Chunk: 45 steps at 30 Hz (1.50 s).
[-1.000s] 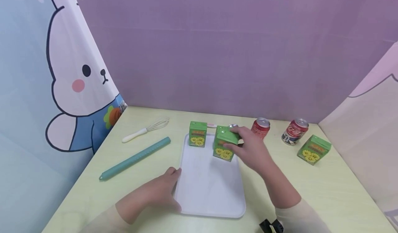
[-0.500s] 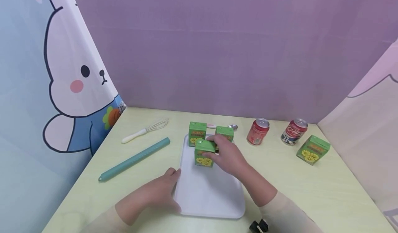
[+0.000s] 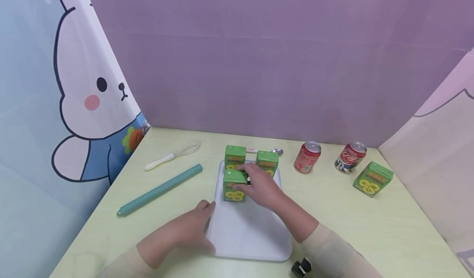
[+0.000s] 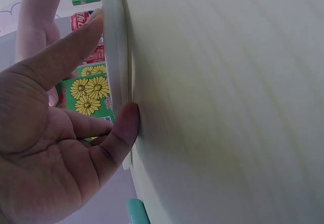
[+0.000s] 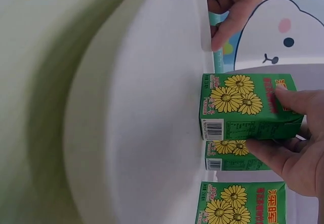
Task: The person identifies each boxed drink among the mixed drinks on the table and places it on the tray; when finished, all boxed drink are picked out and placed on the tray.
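A green drink carton (image 5: 248,105) with yellow flowers stands upright on the white tray (image 3: 252,232). My right hand (image 3: 259,185) pinches it between thumb and fingers from its right side. Right behind it on the tray is a second carton (image 3: 235,152), partly covered in the head view. A third carton (image 3: 267,158) stands at the tray's far right corner. At the tray's left edge, my left hand (image 3: 192,228) rests with thumb and fingers spread apart along the rim. Its thumb and a fingertip touch the tray's side in the left wrist view.
Right of the tray stand two red cans, one nearer (image 3: 308,157) and one farther right (image 3: 351,157), beside another green carton (image 3: 373,179). A spoon (image 3: 277,151) lies behind the tray. To the left lie a whisk (image 3: 172,155) and a teal rod (image 3: 161,190).
The right hand has brought its carton leftward and down, from the tray's far right to in front of the far left carton. The left hand has stayed at the tray's edge.
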Available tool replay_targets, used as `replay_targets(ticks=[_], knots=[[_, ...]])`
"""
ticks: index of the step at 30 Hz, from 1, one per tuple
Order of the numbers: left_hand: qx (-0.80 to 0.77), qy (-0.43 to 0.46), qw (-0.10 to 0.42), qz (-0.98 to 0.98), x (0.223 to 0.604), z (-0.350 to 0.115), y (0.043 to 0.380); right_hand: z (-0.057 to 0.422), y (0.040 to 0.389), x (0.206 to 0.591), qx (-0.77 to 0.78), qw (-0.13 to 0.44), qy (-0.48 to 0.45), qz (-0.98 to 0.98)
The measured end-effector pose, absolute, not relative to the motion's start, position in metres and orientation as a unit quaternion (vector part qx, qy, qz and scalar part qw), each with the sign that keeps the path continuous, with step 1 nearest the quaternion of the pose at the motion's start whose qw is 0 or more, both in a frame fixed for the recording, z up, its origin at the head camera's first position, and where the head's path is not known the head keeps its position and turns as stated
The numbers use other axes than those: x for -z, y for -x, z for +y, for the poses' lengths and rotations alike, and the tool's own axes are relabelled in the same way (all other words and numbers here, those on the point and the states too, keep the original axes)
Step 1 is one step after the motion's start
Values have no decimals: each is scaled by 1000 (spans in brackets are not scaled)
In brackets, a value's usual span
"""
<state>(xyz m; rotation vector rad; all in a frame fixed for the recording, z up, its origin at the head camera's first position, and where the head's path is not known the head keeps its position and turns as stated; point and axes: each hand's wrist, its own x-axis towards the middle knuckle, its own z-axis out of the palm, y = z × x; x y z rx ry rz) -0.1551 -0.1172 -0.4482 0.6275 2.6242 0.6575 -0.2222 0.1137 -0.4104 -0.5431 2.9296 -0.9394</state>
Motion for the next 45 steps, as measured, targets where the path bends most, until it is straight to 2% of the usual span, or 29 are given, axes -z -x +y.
replay_targets(ticks=[30,40,45], knots=[[-227,-228,177,930,448,-117,154,122,224,408,299,32,190,935],[-225,-219,182,932,448,-116,154,166,223,362,368,-38,176,912],[-225,-217,186,931,449,-117,155,203,224,339,386,-100,153,904]])
